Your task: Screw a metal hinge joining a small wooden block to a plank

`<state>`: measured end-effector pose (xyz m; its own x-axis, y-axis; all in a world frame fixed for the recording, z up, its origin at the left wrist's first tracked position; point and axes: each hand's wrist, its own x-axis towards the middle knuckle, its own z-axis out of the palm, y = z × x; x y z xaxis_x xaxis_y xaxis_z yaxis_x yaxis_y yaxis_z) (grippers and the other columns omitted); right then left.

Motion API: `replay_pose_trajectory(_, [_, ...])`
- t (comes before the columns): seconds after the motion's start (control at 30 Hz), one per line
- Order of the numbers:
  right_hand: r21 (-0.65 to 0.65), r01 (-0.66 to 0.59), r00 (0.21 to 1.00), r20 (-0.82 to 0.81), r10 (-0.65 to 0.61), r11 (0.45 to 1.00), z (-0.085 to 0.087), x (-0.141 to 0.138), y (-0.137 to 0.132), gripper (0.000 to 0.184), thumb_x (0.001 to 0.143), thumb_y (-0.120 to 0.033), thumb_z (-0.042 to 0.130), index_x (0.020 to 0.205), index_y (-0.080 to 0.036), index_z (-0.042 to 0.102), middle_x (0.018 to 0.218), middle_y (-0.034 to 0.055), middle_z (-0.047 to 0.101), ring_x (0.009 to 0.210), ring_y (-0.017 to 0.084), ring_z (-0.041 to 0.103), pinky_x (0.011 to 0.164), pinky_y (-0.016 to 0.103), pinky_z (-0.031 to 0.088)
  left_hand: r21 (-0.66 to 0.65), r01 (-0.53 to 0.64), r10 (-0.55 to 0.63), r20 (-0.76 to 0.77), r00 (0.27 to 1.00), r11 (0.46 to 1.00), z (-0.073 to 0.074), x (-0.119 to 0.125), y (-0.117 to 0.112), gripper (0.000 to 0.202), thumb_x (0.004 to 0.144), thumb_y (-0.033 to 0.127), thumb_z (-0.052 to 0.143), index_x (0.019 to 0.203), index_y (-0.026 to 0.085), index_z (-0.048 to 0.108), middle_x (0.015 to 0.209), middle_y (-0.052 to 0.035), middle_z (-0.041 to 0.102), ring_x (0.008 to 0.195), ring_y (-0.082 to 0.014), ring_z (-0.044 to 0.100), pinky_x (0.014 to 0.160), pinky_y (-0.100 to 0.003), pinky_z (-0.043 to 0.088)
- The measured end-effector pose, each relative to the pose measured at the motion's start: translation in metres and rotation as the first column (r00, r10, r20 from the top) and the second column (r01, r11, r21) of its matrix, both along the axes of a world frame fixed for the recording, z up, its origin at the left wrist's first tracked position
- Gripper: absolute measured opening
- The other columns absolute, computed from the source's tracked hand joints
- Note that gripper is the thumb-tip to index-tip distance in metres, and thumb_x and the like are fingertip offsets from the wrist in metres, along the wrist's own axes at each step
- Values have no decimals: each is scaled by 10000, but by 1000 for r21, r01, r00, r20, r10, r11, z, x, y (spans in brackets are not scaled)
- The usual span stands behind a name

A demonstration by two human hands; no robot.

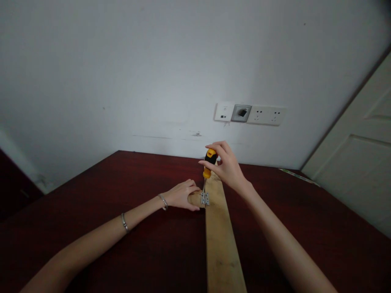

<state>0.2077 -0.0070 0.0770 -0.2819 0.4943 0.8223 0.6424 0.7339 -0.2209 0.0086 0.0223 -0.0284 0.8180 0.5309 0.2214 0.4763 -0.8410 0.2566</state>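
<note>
A long pale wooden plank (221,240) lies on the dark red table (122,244), running away from me. A small metal hinge (205,198) sits at its left edge, joining it to a small wooden block (194,199). My right hand (224,167) is closed around the yellow and black handle of a screwdriver (209,162), held upright with its tip on the hinge. My left hand (181,195) is closed on the small block, pressing it against the plank. Two bracelets are on my left forearm.
A white wall stands behind the table, with a row of sockets and a switch (250,114). A pale door (357,154) is at the right. A thin strip (297,176) lies at the table's far right edge.
</note>
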Motion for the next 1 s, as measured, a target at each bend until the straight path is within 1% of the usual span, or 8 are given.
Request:
replay_pose_trajectory(0.1, [33, 62, 997, 37, -63, 998, -2, -3, -1, 441, 815, -475, 569, 1191, -255, 501, 963, 75, 561, 821, 215, 567, 705, 357, 502, 4, -2, 2, -3, 1000, 1000, 0, 0, 0, 655, 640, 556, 700, 1154, 173, 567, 1020, -79, 512, 939, -231, 501, 846, -343, 433])
replay_pose_trajectory(0.2, [35, 112, 985, 128, -116, 993, -1, -4, -4, 371, 841, -493, 520, 1128, -263, 564, 1040, 87, 548, 718, 176, 568, 639, 330, 496, 16, -8, 8, -8, 1000, 1000, 0, 0, 0, 652, 638, 563, 699, 1143, 171, 573, 1018, -79, 511, 938, -234, 500, 846, -343, 434])
replay_pose_trajectory(0.3, [-48, 46, 980, 198, -36, 998, 4, -1, -7, 348, 889, -425, 461, 1187, -263, 538, 1112, 92, 525, 678, 148, 564, 640, 323, 502, 24, -4, 4, -6, 1000, 1000, 0, 1, 0, 651, 640, 558, 702, 1144, 166, 573, 1014, -78, 514, 944, -231, 500, 851, -334, 433])
replay_pose_trajectory(0.4, [-162, -25, 973, 221, 61, 986, 9, 4, -9, 424, 917, -313, 396, 1338, -268, 379, 1148, 96, 528, 646, 135, 562, 667, 338, 509, 25, 0, 0, -13, 1000, 1000, 1, 1, -1, 649, 647, 548, 701, 1147, 155, 570, 1008, -80, 518, 944, -226, 500, 847, -321, 435])
replay_pose_trajectory(0.47, [-181, -21, 976, 210, 60, 983, 10, 5, -10, 455, 914, -309, 399, 1361, -260, 327, 1145, 101, 541, 629, 140, 557, 666, 350, 509, 23, -2, 2, -19, 1000, 1000, 2, 1, -1, 646, 647, 550, 701, 1143, 155, 571, 1003, -79, 519, 935, -225, 500, 836, -317, 440])
replay_pose_trajectory(0.67, [-101, 62, 985, 168, -44, 993, 8, 1, -11, 429, 828, -482, 544, 1174, -233, 501, 1028, 77, 567, 693, 172, 573, 661, 349, 515, 28, 3, -4, 17, 1000, 1000, 0, 0, 0, 640, 642, 551, 705, 1131, 157, 579, 1007, -80, 509, 930, -222, 496, 843, -322, 441])
replay_pose_trajectory(0.87, [-160, -114, 986, 100, 131, 981, 10, 6, -12, 365, 913, -298, 418, 1276, -289, 450, 1123, 66, 517, 853, 166, 574, 659, 301, 545, 17, 7, -8, 29, 1000, 1000, -2, 0, 1, 644, 629, 531, 721, 1138, 164, 574, 1007, -79, 515, 933, -227, 497, 839, -336, 443])
replay_pose_trajectory(1.0, [-141, -142, 989, 15, 146, 980, 5, 8, -8, 361, 858, -365, 529, 1213, -294, 521, 1030, 54, 488, 857, 164, 554, 652, 301, 570, 24, 5, -5, 32, 999, 1000, -2, 0, 1, 632, 624, 520, 727, 1122, 159, 581, 1007, -79, 519, 924, -228, 503, 823, -336, 450])
